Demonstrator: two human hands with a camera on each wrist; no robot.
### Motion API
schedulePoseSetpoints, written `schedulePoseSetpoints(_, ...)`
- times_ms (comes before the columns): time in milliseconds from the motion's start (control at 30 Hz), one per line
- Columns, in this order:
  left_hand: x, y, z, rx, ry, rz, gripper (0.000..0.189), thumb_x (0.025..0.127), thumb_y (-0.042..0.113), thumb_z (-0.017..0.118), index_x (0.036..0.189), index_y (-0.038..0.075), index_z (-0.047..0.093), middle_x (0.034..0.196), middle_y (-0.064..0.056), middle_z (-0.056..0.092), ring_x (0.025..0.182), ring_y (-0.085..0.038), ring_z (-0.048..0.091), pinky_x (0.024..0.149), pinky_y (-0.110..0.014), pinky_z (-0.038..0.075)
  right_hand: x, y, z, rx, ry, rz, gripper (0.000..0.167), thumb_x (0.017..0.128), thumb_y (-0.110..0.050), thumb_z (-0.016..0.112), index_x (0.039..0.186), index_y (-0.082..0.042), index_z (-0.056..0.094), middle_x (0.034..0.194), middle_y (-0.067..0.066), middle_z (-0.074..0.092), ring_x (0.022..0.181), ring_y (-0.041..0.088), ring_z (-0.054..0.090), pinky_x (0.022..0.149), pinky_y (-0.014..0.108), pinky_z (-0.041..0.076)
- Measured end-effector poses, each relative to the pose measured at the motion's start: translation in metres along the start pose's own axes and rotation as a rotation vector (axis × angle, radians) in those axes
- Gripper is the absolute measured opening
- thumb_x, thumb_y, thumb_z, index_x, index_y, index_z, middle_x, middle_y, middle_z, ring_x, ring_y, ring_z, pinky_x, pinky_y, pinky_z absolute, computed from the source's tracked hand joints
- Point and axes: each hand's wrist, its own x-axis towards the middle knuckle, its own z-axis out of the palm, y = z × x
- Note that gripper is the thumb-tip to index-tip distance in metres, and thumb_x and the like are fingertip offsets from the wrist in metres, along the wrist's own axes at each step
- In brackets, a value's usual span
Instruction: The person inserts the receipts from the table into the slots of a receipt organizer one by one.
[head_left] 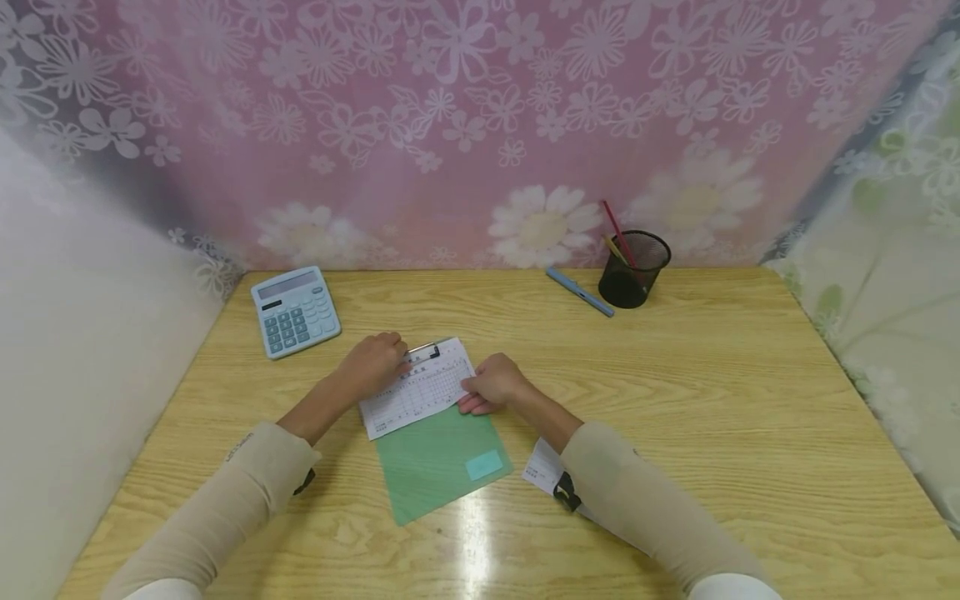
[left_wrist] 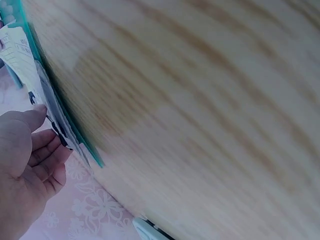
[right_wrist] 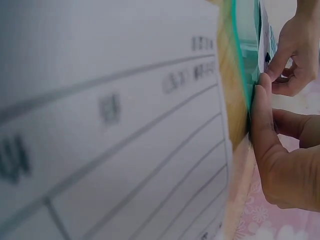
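Observation:
A green clipboard [head_left: 438,467] lies at a slant on the table, with a light blue label near its lower right corner. A white printed form [head_left: 420,396] covers its upper part, beneath the metal clip [head_left: 423,352]. My left hand [head_left: 375,367] pinches the clip at the top edge, thumb on one side and fingers on the other, as the left wrist view [left_wrist: 30,155] shows. My right hand [head_left: 493,385] pinches the form's right edge, its thumb on top; the fingertips are partly hidden. The right wrist view has both hands close together at the board's edge.
More printed paper [head_left: 543,468] lies partly under my right forearm. A blue calculator [head_left: 295,312] sits at the back left. Towards the back right are a blue pen [head_left: 580,292] and a black mesh pen cup [head_left: 633,271] with pencils. A flowered cloth hangs behind the wooden table.

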Motion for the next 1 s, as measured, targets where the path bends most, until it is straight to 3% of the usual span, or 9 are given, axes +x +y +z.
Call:
schedulePoseSetpoints(200, -0.0007, 0.0021, -0.0008, 0.063, -0.008, 0.036, 0.024, 0.091, 0.021, 0.064, 0.095, -0.002, 0.068, 0.088, -0.011, 0.064, 0.081, -0.024, 0.060, 0.076, -0.037, 0.052, -0.0008, 0.0000, 0.0032, -0.042, 0.037, -0.017, 0.013, 0.093, -0.009, 0.059, 0.093, 0.004, 0.058, 0.075, 0.014, 0.073, 0.063, 0.018, 0.072, 0.057, 0.026, 0.057)
schedulePoseSetpoints(533, 0.0004, 0.0029, 0.0006, 0.091, -0.029, 0.021, 0.023, 0.093, 0.020, 0.061, 0.096, -0.001, 0.068, 0.090, -0.010, 0.063, 0.082, -0.023, 0.058, 0.074, -0.036, 0.050, -0.0023, -0.0049, 0.0058, -0.073, 0.075, -0.003, 0.015, 0.093, -0.011, 0.059, 0.085, 0.002, 0.059, 0.071, 0.011, 0.072, 0.060, 0.017, 0.071, 0.055, 0.027, 0.056)
schedulePoseSetpoints(1000, -0.0023, 0.0019, 0.0035, 0.105, 0.046, 0.062, 0.018, 0.093, 0.014, 0.059, 0.091, -0.002, 0.068, 0.085, -0.010, 0.063, 0.078, -0.023, 0.058, 0.071, -0.035, 0.051, 0.0043, -0.0080, 0.0071, -0.084, 0.116, 0.020, 0.018, 0.093, -0.013, 0.059, 0.083, 0.001, 0.062, 0.068, 0.008, 0.071, 0.058, 0.016, 0.069, 0.054, 0.027, 0.056)
